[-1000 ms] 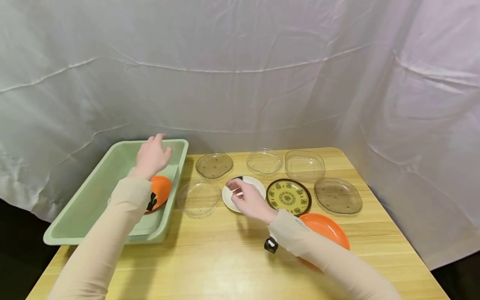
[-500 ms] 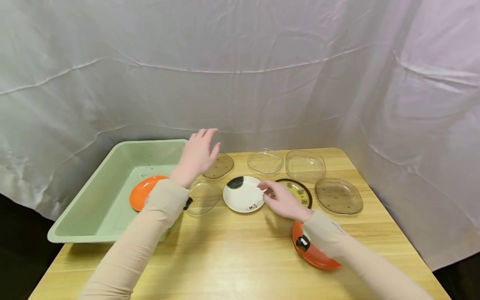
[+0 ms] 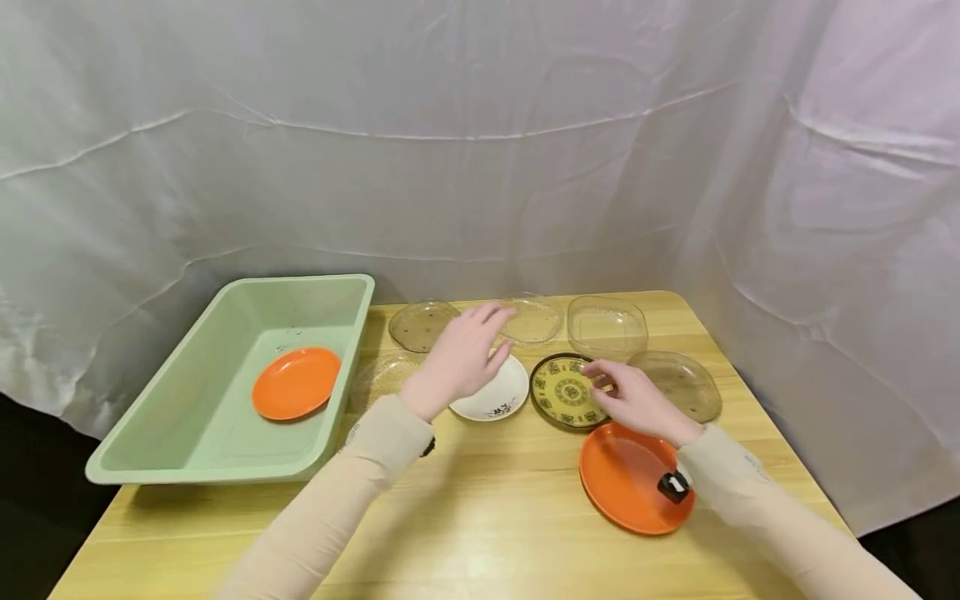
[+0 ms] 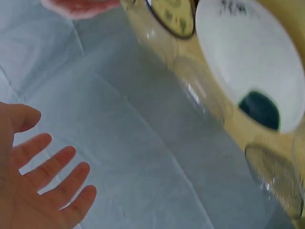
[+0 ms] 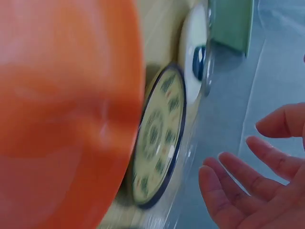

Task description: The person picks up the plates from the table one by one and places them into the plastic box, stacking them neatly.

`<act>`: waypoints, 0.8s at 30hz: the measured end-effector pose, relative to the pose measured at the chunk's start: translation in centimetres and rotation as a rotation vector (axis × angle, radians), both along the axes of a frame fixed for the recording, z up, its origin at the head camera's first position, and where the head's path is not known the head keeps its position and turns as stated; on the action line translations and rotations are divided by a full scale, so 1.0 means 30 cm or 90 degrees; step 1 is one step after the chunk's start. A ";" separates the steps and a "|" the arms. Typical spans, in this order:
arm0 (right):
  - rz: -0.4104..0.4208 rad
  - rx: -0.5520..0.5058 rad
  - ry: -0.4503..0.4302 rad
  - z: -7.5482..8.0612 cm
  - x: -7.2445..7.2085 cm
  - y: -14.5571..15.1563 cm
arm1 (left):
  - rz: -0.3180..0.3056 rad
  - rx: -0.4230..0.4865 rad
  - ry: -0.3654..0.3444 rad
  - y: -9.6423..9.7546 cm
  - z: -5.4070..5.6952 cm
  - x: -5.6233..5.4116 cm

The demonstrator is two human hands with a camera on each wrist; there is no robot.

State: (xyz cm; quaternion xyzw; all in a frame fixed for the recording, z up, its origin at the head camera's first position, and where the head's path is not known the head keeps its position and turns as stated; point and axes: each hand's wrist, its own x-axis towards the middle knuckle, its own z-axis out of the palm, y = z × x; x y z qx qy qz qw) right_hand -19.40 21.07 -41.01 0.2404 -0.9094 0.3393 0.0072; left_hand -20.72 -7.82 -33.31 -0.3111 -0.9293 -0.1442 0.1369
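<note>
My left hand (image 3: 461, 354) hovers over the white plate (image 3: 495, 396), fingers spread and nothing in them; the left wrist view shows the same bare palm (image 4: 43, 186). Above the right side of the yellow patterned plate (image 3: 562, 392) hangs my right hand (image 3: 633, 400), its fingers loosely bent and holding nothing. Nearer the front, a large orange plate (image 3: 626, 483) lies partly under the right wrist. In the right wrist view, that orange plate (image 5: 66, 114) fills the left side. A smaller orange plate (image 3: 296, 383) lies inside the green basin (image 3: 206, 467).
Several transparent dishes stand along the back, among them a brownish round one (image 3: 423, 325), a clear one (image 3: 536, 321) and a squarish one (image 3: 607, 325). A brownish dish (image 3: 686, 383) sits at the right. Grey cloth (image 3: 480, 192) hangs behind the wooden table (image 3: 480, 517).
My left hand has moved right, from over the green basin to over the white plate. My right hand has shifted right, from the white plate to the yellow patterned plate.
</note>
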 end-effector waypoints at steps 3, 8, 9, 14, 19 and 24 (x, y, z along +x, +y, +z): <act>-0.004 0.027 0.017 -0.011 0.007 0.055 | -0.042 -0.037 0.009 0.030 -0.044 0.018; -0.010 0.076 0.049 -0.031 0.020 0.134 | -0.082 -0.092 0.039 0.059 -0.106 0.049; -0.009 0.088 0.059 -0.034 0.022 0.145 | -0.085 -0.101 0.040 0.063 -0.118 0.054; 0.007 0.130 0.092 -0.043 0.029 0.183 | -0.095 -0.131 0.010 0.089 -0.179 0.073; 0.016 0.164 0.084 -0.051 0.034 0.192 | -0.110 -0.164 -0.023 0.113 -0.231 0.099; 0.000 0.219 0.027 -0.068 0.046 0.203 | -0.130 -0.180 -0.019 0.125 -0.275 0.124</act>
